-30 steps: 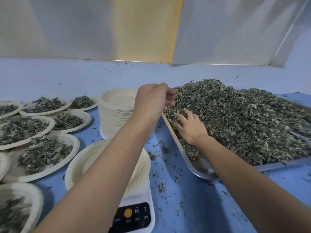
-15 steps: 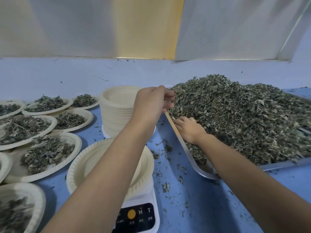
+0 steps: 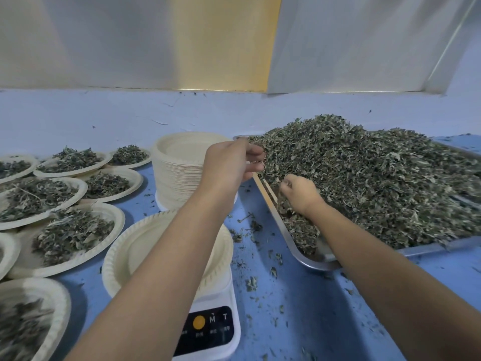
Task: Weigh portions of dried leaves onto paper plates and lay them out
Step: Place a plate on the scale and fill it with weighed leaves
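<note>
A heap of dried leaves (image 3: 377, 178) fills a metal tray (image 3: 312, 263) on the right. My right hand (image 3: 299, 192) is dug into the heap's near left edge, fingers curled round a clump of leaves. My left hand (image 3: 231, 165) hovers at the tray's left rim. Its curled fingertips touch the edge of the heap, and what they hold is hidden. Under my left forearm an empty paper plate (image 3: 135, 246) sits on a white scale (image 3: 208, 332).
A tall stack of empty paper plates (image 3: 179, 162) stands behind the scale. Several plates filled with leaves (image 3: 70, 230) are spread over the left of the blue table (image 3: 299, 321). Leaf crumbs lie between scale and tray. A wall rises behind the table.
My right hand went from flat with spread fingers on the leaves to curled round a clump, shifting slightly right. My left hand stayed at the tray's rim.
</note>
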{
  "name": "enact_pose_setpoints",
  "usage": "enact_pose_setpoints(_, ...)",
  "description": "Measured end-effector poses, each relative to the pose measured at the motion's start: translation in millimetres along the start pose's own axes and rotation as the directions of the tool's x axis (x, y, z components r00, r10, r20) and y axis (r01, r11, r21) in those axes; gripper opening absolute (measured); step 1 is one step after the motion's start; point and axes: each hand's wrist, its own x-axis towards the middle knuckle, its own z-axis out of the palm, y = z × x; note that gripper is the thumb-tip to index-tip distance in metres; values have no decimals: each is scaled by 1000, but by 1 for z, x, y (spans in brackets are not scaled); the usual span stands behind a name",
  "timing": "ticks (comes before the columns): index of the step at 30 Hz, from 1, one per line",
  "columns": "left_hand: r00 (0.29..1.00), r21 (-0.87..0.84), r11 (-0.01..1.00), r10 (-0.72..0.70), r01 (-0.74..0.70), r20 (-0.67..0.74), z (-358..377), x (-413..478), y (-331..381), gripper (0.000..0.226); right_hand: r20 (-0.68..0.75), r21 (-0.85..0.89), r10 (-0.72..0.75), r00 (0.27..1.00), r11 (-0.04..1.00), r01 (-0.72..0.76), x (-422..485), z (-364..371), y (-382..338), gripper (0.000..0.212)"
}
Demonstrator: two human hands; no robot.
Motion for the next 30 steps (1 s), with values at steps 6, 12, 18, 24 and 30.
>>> enact_pose_setpoints(6,996,-56,995,-87,86,-21,0,0,-8,27,-25,653,327,945,721,-232,-9,-28,-3,30)
enact_pose_setpoints(12,978,-135,975,-190,177,-90,-5,0,-15,23,209,939,242,948,221,-264,-23,-50,-47,28)
enact_pose_setpoints(18,967,-321,928,-231,187,-105,-32,-9,-11,24,180,981,-63,982,85,-175,-50,-49,-123,31)
enact_pose_setpoints(24,960,-281,954,-173,107,-222,-73,-15,-11,25,138,954,-177,974,290,-82,-80,-17,-173,23)
enact_pose_setpoints(30,947,-201,979,-89,26,-310,-110,-21,-15,29,-22,770,-275,961,609,191,-97,12,-193,24)
